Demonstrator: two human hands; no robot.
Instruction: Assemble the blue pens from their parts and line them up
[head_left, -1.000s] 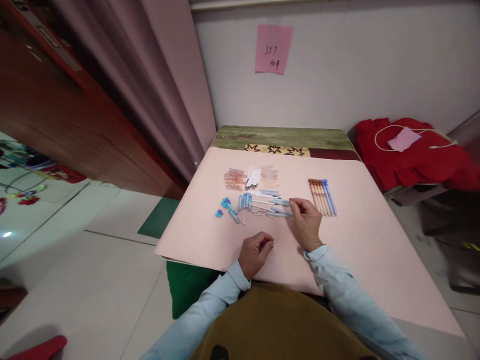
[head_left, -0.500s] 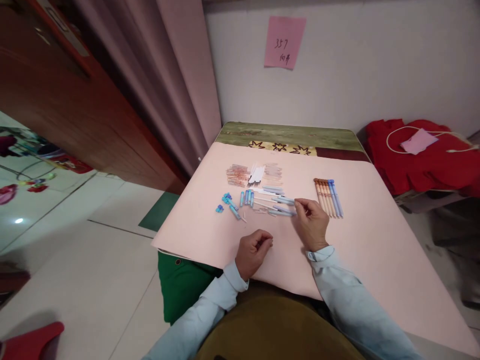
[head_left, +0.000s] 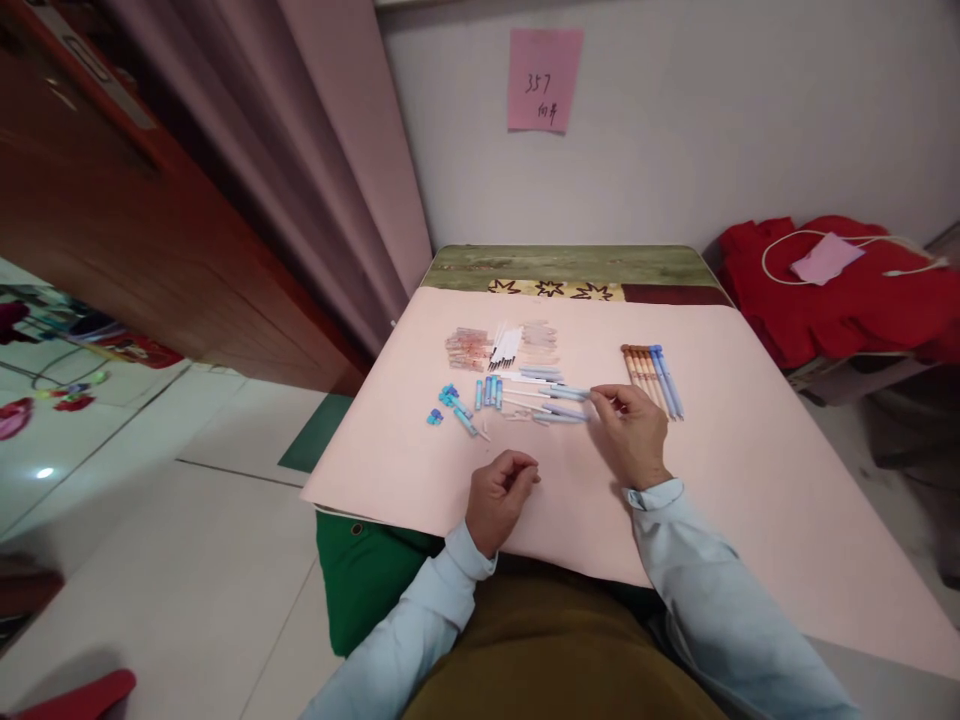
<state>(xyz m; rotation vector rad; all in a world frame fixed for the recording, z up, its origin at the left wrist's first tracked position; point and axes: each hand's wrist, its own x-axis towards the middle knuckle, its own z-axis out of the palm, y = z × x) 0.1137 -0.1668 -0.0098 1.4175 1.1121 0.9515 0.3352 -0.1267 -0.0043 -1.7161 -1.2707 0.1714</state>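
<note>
My right hand [head_left: 631,432] is closed in a pinch at the right end of a light-blue pen barrel [head_left: 566,392]. White refills [head_left: 523,392] with dark ends lead into the barrels on their left side, and more bluish barrels [head_left: 564,413] lie just below. Near the front edge, my left hand [head_left: 501,498] rests with curled fingers, and nothing shows in them. Bright-blue printed tubes [head_left: 488,392] stand in a short row to the left. Beside those are small blue bow-like toppers [head_left: 448,395] and small clear pieces [head_left: 516,415].
Farther back lie brownish printed tubes [head_left: 469,348], white refills with black tips [head_left: 508,347] and pale clear barrels [head_left: 538,340]. Assembled brown and blue pens [head_left: 652,380] form a row on the right. Red cloth [head_left: 750,300] with a cable is beyond the pink table cover [head_left: 750,500].
The view has shifted slightly. My right hand has turned a little and its wrist has moved right, with the fingertips still at the barrel's end. My left hand stays almost in place.
</note>
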